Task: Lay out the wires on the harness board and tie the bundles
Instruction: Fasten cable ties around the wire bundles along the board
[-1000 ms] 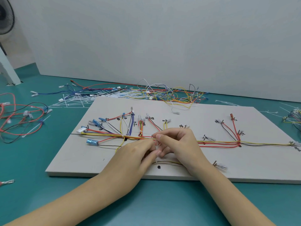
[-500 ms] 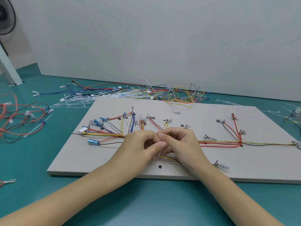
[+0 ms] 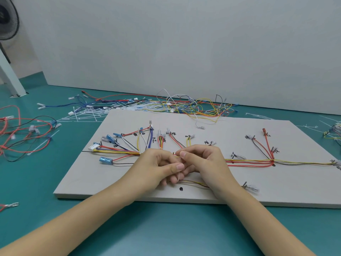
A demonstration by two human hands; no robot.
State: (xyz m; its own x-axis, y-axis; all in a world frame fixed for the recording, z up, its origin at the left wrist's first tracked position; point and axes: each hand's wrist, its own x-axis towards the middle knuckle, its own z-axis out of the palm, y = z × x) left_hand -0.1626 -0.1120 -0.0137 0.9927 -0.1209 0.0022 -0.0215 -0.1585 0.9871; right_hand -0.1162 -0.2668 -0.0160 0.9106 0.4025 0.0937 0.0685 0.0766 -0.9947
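A pale harness board (image 3: pixel 212 193) lies on the teal table. Coloured wires (image 3: pixel 249 161) run along its middle as one bundle and fan out to labelled connectors on the left and right. My left hand (image 3: pixel 156 167) and my right hand (image 3: pixel 201 161) meet at the bundle's centre, fingers curled. Between them they pinch a thin white cable tie (image 3: pixel 178 177) at the bundle; its tail hangs down by my left fingers. The bundle section under my hands is hidden. A brown and yellow wire pair (image 3: pixel 195 182) runs out below my right hand.
A heap of loose wires and white cable ties (image 3: pixel 147 106) lies behind the board. Red and black wires (image 3: pixel 24 133) coil on the table at left, and a few more wires (image 3: pixel 334 132) lie at the right edge. A fan (image 3: pixel 7 21) stands far left.
My left hand has slid up and right until its fingers meet my right hand over the bundle. Both hands have closed tighter on the tie.
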